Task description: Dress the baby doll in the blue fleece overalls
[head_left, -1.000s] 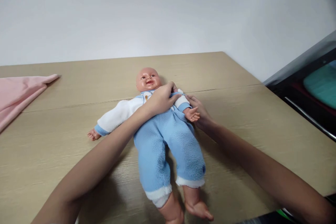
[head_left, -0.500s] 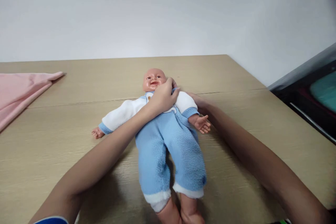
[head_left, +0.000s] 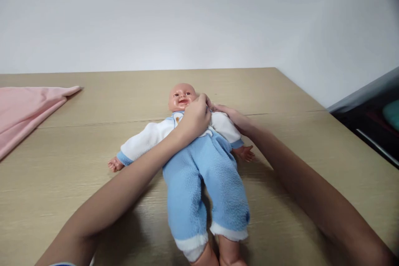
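Observation:
A baby doll (head_left: 202,162) lies on its back on the table, head away from me, dressed in a blue and white fleece outfit (head_left: 187,178). My left hand (head_left: 199,114) reaches across its chest, fingers curled closed at the collar beside the chin, gripping the fabric there. On the other side, my right hand (head_left: 235,117) rests along the doll's shoulder, its fingertips meeting the white sleeve top near the collar. The doll's arms are spread outward. What exactly the fingertips pinch is hidden by my left hand.
A pink cloth (head_left: 28,112) lies on the wooden table (head_left: 77,199) at the left. Behind the table rises a pale wall (head_left: 156,16). A dark object with a teal part (head_left: 374,112) stands past the right edge.
My right hand has come up from behind the doll's arm onto its shoulder. The doll's arm on that side has dropped slightly outward. My left hand stays at the collar.

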`<action>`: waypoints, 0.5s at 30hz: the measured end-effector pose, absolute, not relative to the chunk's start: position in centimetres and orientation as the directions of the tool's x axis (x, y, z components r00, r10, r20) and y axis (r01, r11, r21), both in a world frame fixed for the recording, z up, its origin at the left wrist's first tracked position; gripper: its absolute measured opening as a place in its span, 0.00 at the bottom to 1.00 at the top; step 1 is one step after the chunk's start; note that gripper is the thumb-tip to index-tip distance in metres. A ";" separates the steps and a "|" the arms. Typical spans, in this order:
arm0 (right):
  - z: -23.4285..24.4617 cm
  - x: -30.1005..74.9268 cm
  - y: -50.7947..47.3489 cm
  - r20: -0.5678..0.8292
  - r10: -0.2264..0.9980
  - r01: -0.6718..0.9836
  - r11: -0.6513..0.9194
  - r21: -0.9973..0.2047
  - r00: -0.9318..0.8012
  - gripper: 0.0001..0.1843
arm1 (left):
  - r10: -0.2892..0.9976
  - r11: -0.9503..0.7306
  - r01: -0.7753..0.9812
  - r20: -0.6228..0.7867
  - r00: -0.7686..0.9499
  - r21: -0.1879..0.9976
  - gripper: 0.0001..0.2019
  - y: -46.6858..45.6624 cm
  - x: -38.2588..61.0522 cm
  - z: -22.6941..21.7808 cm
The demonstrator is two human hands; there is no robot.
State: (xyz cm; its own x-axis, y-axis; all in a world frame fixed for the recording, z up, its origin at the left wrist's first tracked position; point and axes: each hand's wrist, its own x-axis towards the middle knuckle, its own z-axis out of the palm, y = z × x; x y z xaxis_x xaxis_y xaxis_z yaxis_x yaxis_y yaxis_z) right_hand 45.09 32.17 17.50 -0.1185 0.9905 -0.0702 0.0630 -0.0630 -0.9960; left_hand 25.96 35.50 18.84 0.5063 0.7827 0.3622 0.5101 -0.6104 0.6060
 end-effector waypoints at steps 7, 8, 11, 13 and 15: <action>20.9 50.6 26.6 -0.066 0.954 0.820 0.214 -0.531 -0.292 0.35 | 0.746 -0.665 0.606 0.355 0.563 0.436 0.17 35.1 25.8 18.7; 20.7 51.1 26.3 -0.050 0.961 0.872 0.224 -0.435 -0.272 0.31 | 0.749 -0.661 0.620 0.339 0.569 0.422 0.17 35.0 25.8 18.7; 19.7 52.0 26.4 -0.013 0.956 0.927 0.282 -0.247 -0.294 0.24 | 0.752 -0.656 0.623 0.304 0.585 0.425 0.15 34.9 25.8 18.9; 18.8 52.4 26.9 0.010 0.938 0.921 0.343 -0.188 -0.347 0.23 | 0.741 -0.666 0.593 0.311 0.595 0.453 0.12 34.6 25.6 19.2; 18.0 52.9 27.2 0.061 0.926 0.914 0.376 -0.149 -0.371 0.23 | 0.714 -0.696 0.553 0.355 0.604 0.458 0.09 34.0 25.1 19.6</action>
